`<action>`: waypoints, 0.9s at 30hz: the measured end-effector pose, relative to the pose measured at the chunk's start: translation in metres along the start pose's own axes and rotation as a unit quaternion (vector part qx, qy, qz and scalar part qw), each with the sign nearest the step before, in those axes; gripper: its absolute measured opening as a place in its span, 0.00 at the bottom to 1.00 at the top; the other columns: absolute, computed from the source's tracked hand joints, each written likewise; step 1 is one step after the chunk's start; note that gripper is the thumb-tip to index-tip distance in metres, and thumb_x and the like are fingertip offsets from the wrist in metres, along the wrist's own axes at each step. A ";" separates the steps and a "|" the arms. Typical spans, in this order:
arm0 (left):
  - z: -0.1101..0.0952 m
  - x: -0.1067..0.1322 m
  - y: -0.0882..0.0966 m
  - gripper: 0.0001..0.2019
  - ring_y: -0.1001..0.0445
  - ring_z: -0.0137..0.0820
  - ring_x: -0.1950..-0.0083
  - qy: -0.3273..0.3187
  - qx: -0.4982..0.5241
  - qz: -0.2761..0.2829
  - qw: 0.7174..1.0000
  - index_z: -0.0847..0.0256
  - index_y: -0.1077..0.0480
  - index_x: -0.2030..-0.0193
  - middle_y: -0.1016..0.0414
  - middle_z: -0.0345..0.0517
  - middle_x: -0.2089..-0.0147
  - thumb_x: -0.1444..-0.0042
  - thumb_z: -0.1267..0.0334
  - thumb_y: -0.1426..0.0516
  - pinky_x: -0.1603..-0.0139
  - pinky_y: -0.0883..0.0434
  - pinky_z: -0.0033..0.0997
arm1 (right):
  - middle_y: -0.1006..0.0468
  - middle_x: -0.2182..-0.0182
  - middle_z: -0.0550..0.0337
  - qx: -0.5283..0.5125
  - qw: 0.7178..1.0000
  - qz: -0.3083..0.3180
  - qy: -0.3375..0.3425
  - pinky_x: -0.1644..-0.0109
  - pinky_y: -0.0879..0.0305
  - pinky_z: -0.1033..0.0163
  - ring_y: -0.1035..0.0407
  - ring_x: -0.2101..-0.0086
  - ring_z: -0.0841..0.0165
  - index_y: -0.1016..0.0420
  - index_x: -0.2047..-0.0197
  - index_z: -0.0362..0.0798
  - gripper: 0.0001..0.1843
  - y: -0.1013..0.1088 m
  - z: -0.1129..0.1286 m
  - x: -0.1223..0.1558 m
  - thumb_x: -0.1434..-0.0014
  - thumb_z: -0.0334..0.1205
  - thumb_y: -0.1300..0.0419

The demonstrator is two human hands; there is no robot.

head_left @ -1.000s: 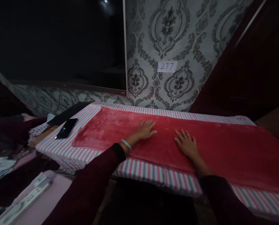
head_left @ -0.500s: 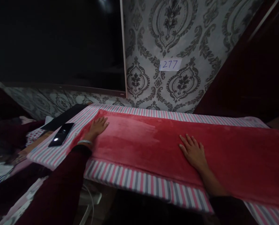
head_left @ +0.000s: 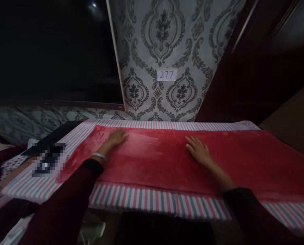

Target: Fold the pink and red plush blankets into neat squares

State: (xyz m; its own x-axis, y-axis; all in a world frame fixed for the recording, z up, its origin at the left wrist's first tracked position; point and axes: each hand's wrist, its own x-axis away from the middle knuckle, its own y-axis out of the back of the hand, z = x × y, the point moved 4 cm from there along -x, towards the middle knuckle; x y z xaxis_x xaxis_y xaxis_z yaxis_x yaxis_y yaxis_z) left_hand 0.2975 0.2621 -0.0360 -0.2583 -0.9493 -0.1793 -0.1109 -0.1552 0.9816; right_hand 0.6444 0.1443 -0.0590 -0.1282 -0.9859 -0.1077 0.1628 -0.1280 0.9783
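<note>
A long red plush cloth [head_left: 243, 160] lies spread over a table covered in a pink, white and grey striped sheet [head_left: 147, 199]. My left hand [head_left: 116, 137] rests flat on the cloth near its left end, fingers stretched out, a silver bangle on the wrist. My right hand [head_left: 198, 151] lies flat and open on the middle of the cloth. Both arms wear dark maroon sleeves. Neither hand holds anything.
A dark phone-like object [head_left: 48, 160], blurred out, lies on the sheet's left end. Patterned grey wallpaper with a paper tag reading 277 [head_left: 166, 75] is behind. A dark screen [head_left: 52, 51] fills the upper left; a dark wooden panel [head_left: 264, 68] stands at right. Clothes pile at the far left.
My left hand slid left across the cloth from beside the right hand toward its left end, then came back slightly right. The right hand stayed flat in the middle. The view shifted.
</note>
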 end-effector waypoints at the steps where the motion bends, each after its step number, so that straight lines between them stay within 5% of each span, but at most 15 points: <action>1: -0.010 -0.005 0.000 0.29 0.44 0.49 0.26 -0.024 0.004 0.010 1.000 0.60 0.37 0.31 0.34 0.56 0.30 0.30 0.45 0.56 0.27 0.46 0.53 | 0.44 0.27 0.55 0.003 1.000 -0.017 0.007 0.31 0.47 0.35 0.51 0.29 0.53 0.45 0.25 0.58 0.31 0.005 0.001 -0.008 0.27 0.51 0.62; 4: -0.050 -0.015 -0.007 0.29 0.49 0.43 0.23 -0.131 0.034 0.055 0.989 0.49 0.42 0.27 0.44 0.47 0.24 0.31 0.43 0.55 0.26 0.48 0.49 | 0.44 0.27 0.54 0.023 0.999 -0.035 0.032 0.31 0.48 0.34 0.52 0.29 0.51 0.43 0.26 0.59 0.31 0.006 0.009 -0.025 0.27 0.53 0.61; 7: -0.091 -0.018 -0.024 0.31 0.54 0.45 0.21 -0.232 0.077 0.096 0.965 0.52 0.46 0.25 0.51 0.52 0.21 0.30 0.45 0.56 0.25 0.54 0.59 | 0.45 0.27 0.55 0.047 0.998 -0.006 0.040 0.31 0.48 0.34 0.51 0.29 0.52 0.43 0.26 0.59 0.30 -0.014 0.015 -0.028 0.27 0.53 0.60; 10: -0.094 -0.021 -0.040 0.30 0.55 0.45 0.21 -0.260 0.086 0.102 0.956 0.49 0.47 0.24 0.51 0.51 0.21 0.30 0.44 0.57 0.25 0.57 0.64 | 0.44 0.27 0.56 0.066 0.997 -0.002 0.042 0.31 0.48 0.36 0.50 0.29 0.53 0.43 0.26 0.60 0.30 -0.034 0.014 -0.024 0.27 0.54 0.61; 13: -0.041 -0.025 -0.041 0.30 0.55 0.44 0.21 -0.233 0.068 0.089 0.966 0.48 0.47 0.24 0.51 0.49 0.21 0.29 0.45 0.58 0.24 0.59 0.62 | 0.43 0.27 0.56 0.069 0.996 -0.025 0.054 0.32 0.46 0.36 0.49 0.30 0.53 0.42 0.26 0.60 0.31 -0.043 0.008 -0.022 0.27 0.55 0.62; 17: 0.094 -0.025 -0.022 0.29 0.58 0.37 0.20 -0.050 -0.014 0.127 0.991 0.42 0.51 0.24 0.55 0.38 0.20 0.29 0.46 0.58 0.23 0.60 0.53 | 0.43 0.27 0.56 0.072 0.995 -0.025 0.059 0.32 0.45 0.37 0.49 0.30 0.53 0.42 0.26 0.59 0.32 -0.046 0.002 -0.023 0.28 0.55 0.62; 21: 0.206 -0.011 0.004 0.29 0.57 0.48 0.21 0.098 -0.050 0.111 0.988 0.54 0.50 0.23 0.53 0.51 0.21 0.29 0.53 0.62 0.26 0.57 0.66 | 0.43 0.27 0.57 0.077 0.995 -0.032 0.062 0.33 0.44 0.38 0.48 0.30 0.53 0.42 0.26 0.60 0.32 -0.049 -0.001 -0.023 0.28 0.56 0.61; 24: 0.240 -0.002 0.009 0.30 0.57 0.48 0.21 0.157 -0.063 0.087 0.982 0.57 0.49 0.23 0.53 0.52 0.21 0.29 0.54 0.63 0.28 0.51 0.66 | 0.43 0.27 0.58 0.084 0.994 -0.040 0.063 0.33 0.43 0.39 0.48 0.30 0.54 0.42 0.26 0.61 0.31 -0.051 -0.002 -0.023 0.28 0.56 0.61; 27: 0.241 0.001 0.010 0.32 0.55 0.47 0.21 0.172 -0.067 0.067 0.981 0.61 0.49 0.24 0.53 0.56 0.21 0.30 0.52 0.64 0.28 0.46 0.61 | 0.43 0.27 0.58 0.087 0.994 -0.038 0.060 0.33 0.44 0.39 0.48 0.30 0.54 0.41 0.27 0.61 0.31 -0.050 -0.001 -0.023 0.28 0.55 0.62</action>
State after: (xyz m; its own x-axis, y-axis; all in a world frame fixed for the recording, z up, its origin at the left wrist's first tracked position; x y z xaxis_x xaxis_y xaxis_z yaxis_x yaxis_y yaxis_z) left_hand 0.0649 0.3255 -0.0419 0.0798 -0.9961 -0.0389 0.0349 -0.0363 0.9987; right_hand 0.6407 0.1735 -0.1055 -0.0142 -0.9811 -0.1930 -0.0159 -0.1928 0.9811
